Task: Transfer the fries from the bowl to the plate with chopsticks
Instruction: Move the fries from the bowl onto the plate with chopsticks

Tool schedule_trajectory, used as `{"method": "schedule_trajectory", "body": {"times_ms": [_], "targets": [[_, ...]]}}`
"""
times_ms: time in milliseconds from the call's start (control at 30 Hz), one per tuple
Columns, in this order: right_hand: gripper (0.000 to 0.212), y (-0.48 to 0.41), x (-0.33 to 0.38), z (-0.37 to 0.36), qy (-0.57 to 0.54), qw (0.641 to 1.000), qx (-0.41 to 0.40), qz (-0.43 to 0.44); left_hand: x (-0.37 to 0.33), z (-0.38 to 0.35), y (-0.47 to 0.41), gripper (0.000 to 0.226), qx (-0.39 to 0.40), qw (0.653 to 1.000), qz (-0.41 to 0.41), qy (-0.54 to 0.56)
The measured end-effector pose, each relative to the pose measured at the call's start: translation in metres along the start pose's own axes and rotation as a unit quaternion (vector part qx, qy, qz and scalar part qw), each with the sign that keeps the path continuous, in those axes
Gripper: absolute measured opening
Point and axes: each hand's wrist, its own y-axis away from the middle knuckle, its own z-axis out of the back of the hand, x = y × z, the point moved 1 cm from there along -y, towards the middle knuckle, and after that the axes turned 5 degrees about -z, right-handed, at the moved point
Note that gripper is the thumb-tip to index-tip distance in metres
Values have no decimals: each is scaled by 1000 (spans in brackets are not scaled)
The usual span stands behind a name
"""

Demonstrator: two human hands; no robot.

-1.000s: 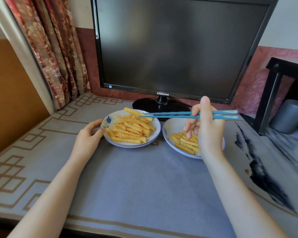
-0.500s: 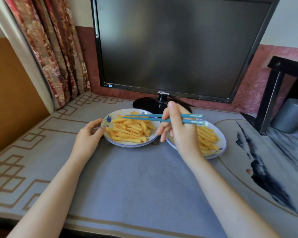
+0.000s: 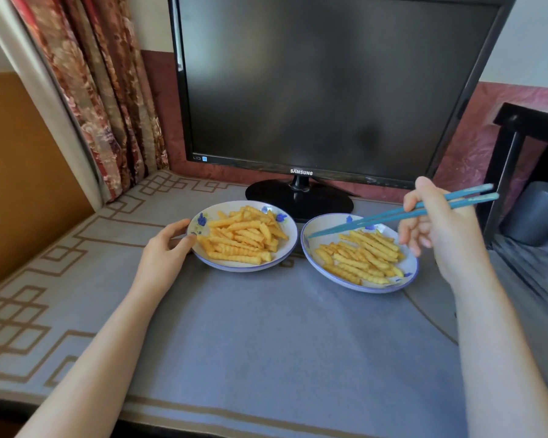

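Note:
Two shallow white dishes with blue rims stand side by side, and both hold crinkle-cut fries. My left hand (image 3: 168, 248) holds the near-left rim of the left dish (image 3: 287, 248), thumb on the edge. Its fries (image 3: 241, 238) lie heaped. My right hand (image 3: 440, 235) grips a pair of blue chopsticks (image 3: 408, 211) above the right dish (image 3: 408, 273). The chopstick tips hover over that dish's far-left rim with nothing between them. The fries (image 3: 361, 257) there lie spread across the middle and right.
A black monitor (image 3: 329, 90) stands close behind the dishes on a round base (image 3: 298, 200). A patterned curtain (image 3: 102, 90) hangs at the left. At the right are a black side table (image 3: 503, 165) and a grey canister (image 3: 538, 213). A grey cloth (image 3: 266, 343) covers the table.
My right hand swung the chopsticks from over the left dish back to the right, and their tips now sit over the right dish. My left hand stayed on the left dish's rim.

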Motion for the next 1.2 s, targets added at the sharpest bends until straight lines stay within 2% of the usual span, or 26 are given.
{"method": "schedule_trajectory", "body": {"times_ms": [167,667,767,1067,1200], "targets": [[37,-2,-2,16,50,999,9,-21,1,0,0,32,-1,1000,4,-1],[40,1,3,23,99,994,35,-17,2,0,-2,33,2,1000,7,-6],[43,3,4,16,98,995,18,-3,1,-1,-2,32,2,1000,7,-4],[43,7,6,2,-15,996,-77,39,1,0,0,32,1,1000,8,-1],[42,13,6,-18,-67,993,-94,39,1,0,0,33,1,1000,10,-2]]}}
